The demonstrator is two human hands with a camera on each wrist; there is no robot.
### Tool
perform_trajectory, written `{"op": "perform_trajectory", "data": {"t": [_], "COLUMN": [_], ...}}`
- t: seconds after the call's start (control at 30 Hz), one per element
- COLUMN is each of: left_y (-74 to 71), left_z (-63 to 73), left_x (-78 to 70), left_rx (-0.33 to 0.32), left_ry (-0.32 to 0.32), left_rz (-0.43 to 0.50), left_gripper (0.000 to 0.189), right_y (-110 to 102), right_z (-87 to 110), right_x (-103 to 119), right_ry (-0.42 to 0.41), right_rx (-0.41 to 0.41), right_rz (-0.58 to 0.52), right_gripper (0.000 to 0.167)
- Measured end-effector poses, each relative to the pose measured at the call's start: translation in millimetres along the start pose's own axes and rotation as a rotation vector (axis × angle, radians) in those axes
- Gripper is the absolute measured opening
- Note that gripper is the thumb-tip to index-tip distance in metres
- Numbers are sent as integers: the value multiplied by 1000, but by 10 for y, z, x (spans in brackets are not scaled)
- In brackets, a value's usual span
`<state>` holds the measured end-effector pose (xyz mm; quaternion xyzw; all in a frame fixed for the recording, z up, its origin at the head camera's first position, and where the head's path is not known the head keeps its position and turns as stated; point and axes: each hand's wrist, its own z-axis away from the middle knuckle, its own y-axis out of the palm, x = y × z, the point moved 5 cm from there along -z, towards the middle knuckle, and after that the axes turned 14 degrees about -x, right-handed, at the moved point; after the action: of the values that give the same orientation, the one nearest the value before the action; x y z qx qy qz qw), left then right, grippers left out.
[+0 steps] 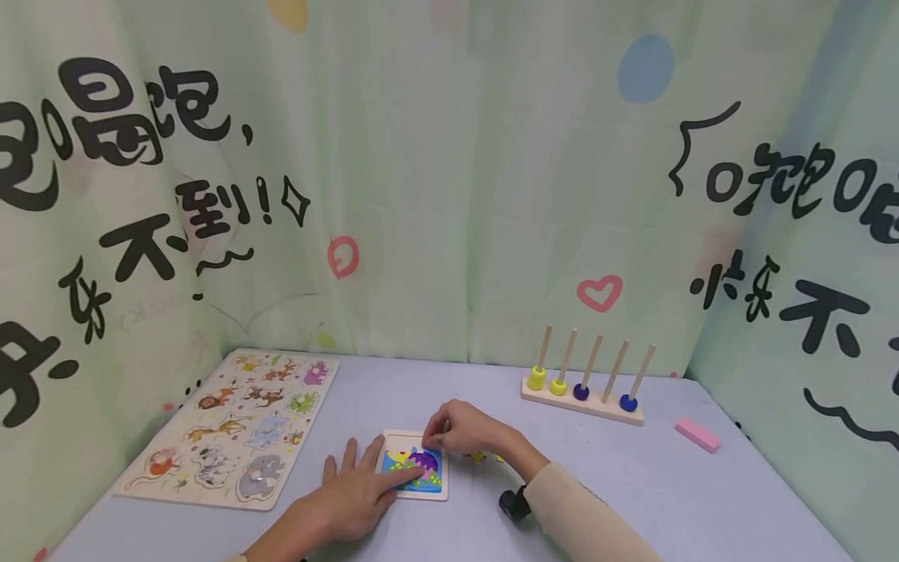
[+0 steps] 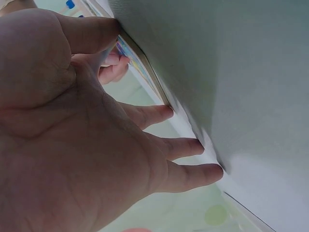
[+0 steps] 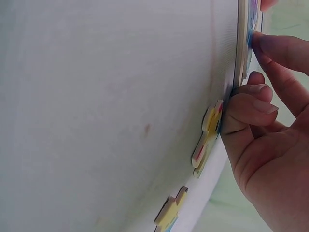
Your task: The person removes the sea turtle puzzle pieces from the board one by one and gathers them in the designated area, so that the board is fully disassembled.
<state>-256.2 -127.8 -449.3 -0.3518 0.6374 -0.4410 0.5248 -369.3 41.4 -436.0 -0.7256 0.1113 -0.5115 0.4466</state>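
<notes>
A small jigsaw puzzle in a pale wooden tray (image 1: 445, 485) lies on the table, its picture blue, yellow and purple. My left hand (image 1: 354, 496) is spread beside it, thumb over the picture and a fingertip at the tray's left edge. In the left wrist view the fingers (image 2: 188, 176) are straight. My right hand (image 1: 467, 429) is at the tray's upper right corner, thumb and forefinger pinching a puzzle piece (image 3: 250, 44) with blue on it; the fingers mostly hide it. Loose yellow puzzle pieces (image 3: 207, 137) lie near the right hand, partly under it in the head view.
A large wooden animal board (image 1: 232, 429) lies at the left. At the back right stands a peg rack (image 1: 583, 400) with yellow and dark blue beads. A pink block (image 1: 698, 435) is near the right edge. A black object (image 1: 515, 505) sits by the right sleeve. Printed curtains surround the table.
</notes>
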Motion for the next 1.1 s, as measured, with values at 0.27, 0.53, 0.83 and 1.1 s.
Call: {"op": "perform_trajectory", "data": {"t": [0.27,0.53,0.83,1.1], "left_y": [-5,-11,-14,-16], "left_z": [-2,5,11,8], "left_x": [-16,-22,-19,-22], "left_rx": [-3,-3,4,6], "left_ry": [1,-5,-11,-14], "left_rz": [-5,-3,-6,-1], "left_gripper": [43,43,43,43], "right_y": [-24,-43,-73,-91], "right_z": [26,37,49,63], "right_x": [6,24,-50,-35], "right_ry": [27,-4,26,21], "right_rx": [-11,11,-41,-47], "right_rz": [12,-26,-65,-69], "right_gripper": [9,9,13,14]}}
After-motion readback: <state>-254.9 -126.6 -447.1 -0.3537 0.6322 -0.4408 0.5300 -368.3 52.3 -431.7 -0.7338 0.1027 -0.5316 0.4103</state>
